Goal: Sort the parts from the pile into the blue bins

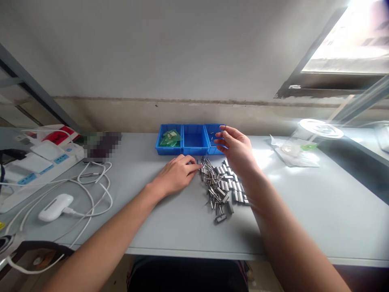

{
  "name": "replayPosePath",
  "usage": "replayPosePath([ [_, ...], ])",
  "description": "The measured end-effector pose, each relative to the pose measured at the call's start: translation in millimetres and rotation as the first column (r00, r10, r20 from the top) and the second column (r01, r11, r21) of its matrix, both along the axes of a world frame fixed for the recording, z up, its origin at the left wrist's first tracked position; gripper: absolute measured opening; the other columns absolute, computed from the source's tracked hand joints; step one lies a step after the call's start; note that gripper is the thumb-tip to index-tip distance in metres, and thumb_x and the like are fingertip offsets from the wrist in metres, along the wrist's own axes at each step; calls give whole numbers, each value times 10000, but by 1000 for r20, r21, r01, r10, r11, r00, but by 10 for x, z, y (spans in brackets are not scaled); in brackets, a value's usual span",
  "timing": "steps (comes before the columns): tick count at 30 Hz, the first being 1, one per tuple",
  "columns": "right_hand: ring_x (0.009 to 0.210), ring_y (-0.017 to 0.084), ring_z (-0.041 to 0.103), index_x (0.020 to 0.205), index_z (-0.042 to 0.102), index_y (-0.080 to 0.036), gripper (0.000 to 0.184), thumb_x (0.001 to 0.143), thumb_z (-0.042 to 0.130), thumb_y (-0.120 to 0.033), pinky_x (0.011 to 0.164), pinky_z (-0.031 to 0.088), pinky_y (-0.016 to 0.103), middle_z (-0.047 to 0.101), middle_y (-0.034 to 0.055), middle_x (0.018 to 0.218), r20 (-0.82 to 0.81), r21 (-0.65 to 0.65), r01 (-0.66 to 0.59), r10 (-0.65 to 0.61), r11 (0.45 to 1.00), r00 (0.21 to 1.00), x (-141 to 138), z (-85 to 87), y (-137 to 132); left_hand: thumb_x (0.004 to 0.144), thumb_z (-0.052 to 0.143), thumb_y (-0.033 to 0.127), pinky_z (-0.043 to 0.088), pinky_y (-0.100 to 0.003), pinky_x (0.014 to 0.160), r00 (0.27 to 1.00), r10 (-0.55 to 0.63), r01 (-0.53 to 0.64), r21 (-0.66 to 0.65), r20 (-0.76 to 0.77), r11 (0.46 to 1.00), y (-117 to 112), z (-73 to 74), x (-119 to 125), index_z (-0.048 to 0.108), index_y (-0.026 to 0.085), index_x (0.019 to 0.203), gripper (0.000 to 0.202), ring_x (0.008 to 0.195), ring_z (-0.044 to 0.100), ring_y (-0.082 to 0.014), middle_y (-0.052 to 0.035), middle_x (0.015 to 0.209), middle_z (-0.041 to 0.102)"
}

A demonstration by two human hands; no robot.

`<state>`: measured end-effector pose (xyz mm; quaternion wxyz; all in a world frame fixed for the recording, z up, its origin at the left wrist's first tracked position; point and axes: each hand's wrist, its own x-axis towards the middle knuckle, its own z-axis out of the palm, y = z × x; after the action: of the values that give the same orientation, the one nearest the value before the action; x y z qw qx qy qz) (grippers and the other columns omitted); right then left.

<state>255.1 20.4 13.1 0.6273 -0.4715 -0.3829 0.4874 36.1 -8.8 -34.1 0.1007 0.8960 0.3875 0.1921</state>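
Note:
My right hand (235,146) is raised at the right compartment of the blue bins (194,151), its fingertips pinched around a thin metal pin (225,127). A couple of similar pins lie inside that compartment. On the table, my left hand (178,174) rests palm down with its fingers reaching to the left edge of a pile of metal pins (214,190). Its fingertips touch the nearest pins, and the fingers look loosely apart. Small rectangular metal blocks (226,185) lie to the right of the pins, partly hidden by my right forearm.
Green plastic packets (170,138) fill the left blue compartment. White cables, an earbud case (56,207) and a power strip (42,170) occupy the left side. At the right are a clear plastic bag (293,153) and a round lidded tub (320,129). A wall stands behind the bins.

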Motion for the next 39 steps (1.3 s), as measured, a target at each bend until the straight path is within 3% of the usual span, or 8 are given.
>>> replayPosePath([
  [9,891,165,718,931,738,-169,191,802,783,-302,710,565,258,717,70,933,145,67,41,-51,997,988,-6,0,-16,1029,537,258,557,-425,949,999,12,-12,-14,32,1000,43,15,-47,751,210,1193,273,1065,669,-243,-68,1165,717],
  [15,932,169,745,1127,682,-200,400,749,813,-196,779,612,263,735,56,1011,17,32,47,-47,998,999,81,13,-7,1027,549,283,555,-394,890,1000,27,-27,-10,12,1000,51,-5,-35,772,226,1085,237,1014,669,-234,-61,1124,714],
  [19,881,149,737,982,697,-188,257,770,817,-268,672,588,220,744,56,990,-61,3,31,-31,1000,998,151,38,10,990,571,213,544,-378,874,999,41,-41,-22,4,999,59,-14,-50,748,209,1032,181,1008,673,-233,-54,1127,722],
  [23,476,76,500,725,601,-196,190,840,728,-279,381,351,195,552,-25,589,-74,-73,49,-55,996,996,200,38,60,962,549,131,527,-370,852,998,70,-69,-52,10,996,67,-9,-86,725,213,1021,203,1001,681,-231,-34,1082,735],
  [25,407,62,340,650,527,-211,244,837,682,-231,348,270,203,393,-68,494,-76,-113,68,-77,991,994,227,22,87,946,540,106,519,-362,825,996,85,-85,-54,10,995,69,2,-100,716,215,1016,218,971,684,-225,-30,1045,738],
  [27,408,65,317,649,514,-218,241,836,666,-240,348,272,202,380,-67,491,-63,-152,90,-101,984,993,261,-2,107,924,540,89,510,-345,787,995,94,-92,-44,25,995,69,17,-109,711,214,1005,227,927,684,-213,-29,1009,738],
  [34,444,67,418,766,648,-187,188,884,674,-331,375,326,188,552,-1,596,17,-227,24,-20,974,1000,325,-37,117,870,612,71,498,-278,714,965,107,-108,-10,238,994,89,36,-115,693,202,931,165,788,648,-148,-6,903,705],
  [39,428,68,390,722,651,-185,289,909,687,-404,382,258,223,520,-12,565,222,-88,-94,112,992,969,136,35,3,905,623,89,513,-222,687,875,24,-117,164,484,980,72,95,-68,693,194,926,128,775,648,-120,-4,880,700],
])
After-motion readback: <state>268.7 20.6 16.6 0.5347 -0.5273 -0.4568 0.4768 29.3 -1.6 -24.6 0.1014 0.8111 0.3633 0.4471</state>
